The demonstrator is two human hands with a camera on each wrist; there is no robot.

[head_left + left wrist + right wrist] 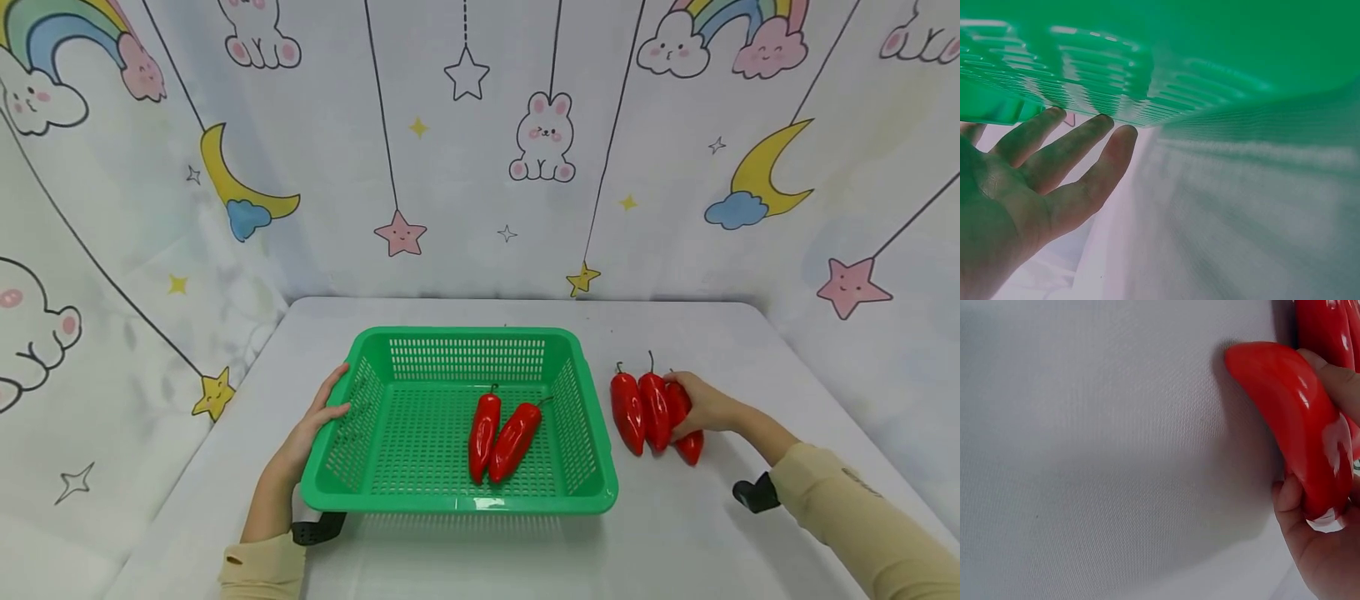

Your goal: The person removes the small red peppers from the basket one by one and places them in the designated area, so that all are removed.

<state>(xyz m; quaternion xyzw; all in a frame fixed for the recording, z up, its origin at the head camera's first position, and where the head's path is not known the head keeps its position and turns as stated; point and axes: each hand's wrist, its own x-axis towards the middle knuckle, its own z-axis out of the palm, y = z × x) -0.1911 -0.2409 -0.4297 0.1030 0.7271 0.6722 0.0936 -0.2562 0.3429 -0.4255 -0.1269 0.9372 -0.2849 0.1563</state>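
Observation:
A green plastic basket stands on the white table, with two shiny red peppers lying in its right half. At the basket's left side is my left hand, its thumb over the rim. Its other fingers reach along the outside of the slotted wall, as the left wrist view shows. To the right of the basket, three more red peppers lie side by side. My right hand grips the rightmost pepper between thumb and fingers. In the right wrist view its tip appears close to the tabletop.
White cloth with cartoon rabbits, moons and stars hangs behind the table and at both sides. A black wrist strap piece sits under the left forearm, near the basket's front corner. Another dark piece is at the right wrist.

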